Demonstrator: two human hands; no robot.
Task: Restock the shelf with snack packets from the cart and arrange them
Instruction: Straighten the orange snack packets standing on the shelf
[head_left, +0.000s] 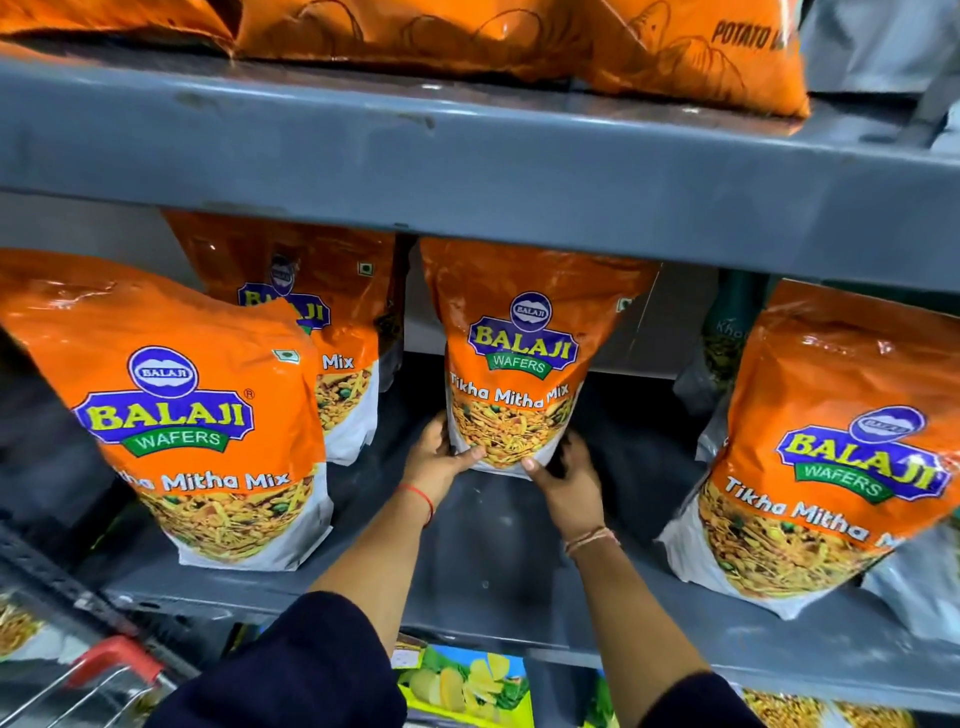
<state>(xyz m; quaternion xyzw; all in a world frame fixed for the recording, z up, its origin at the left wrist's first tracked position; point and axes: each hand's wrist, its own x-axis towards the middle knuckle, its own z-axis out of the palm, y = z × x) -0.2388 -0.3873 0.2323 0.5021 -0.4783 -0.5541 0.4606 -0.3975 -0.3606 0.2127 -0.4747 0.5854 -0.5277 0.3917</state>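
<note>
An orange Balaji Tikha Mitha Mix packet (519, 353) stands upright deep on the middle grey shelf (493, 551). My left hand (441, 452) grips its lower left corner and my right hand (563, 475) grips its lower right corner. Three more packets of the same kind stand on this shelf: one at front left (187, 415), one behind it (322, 322), one at front right (831, 457).
The upper shelf's edge (467, 166) overhangs the packets, with orange potato wafer bags (467, 36) on it. A cart's red handle (119, 662) shows at bottom left. Green and yellow packets (467, 686) sit on the shelf below. A dark green packet (727, 332) stands at the back right.
</note>
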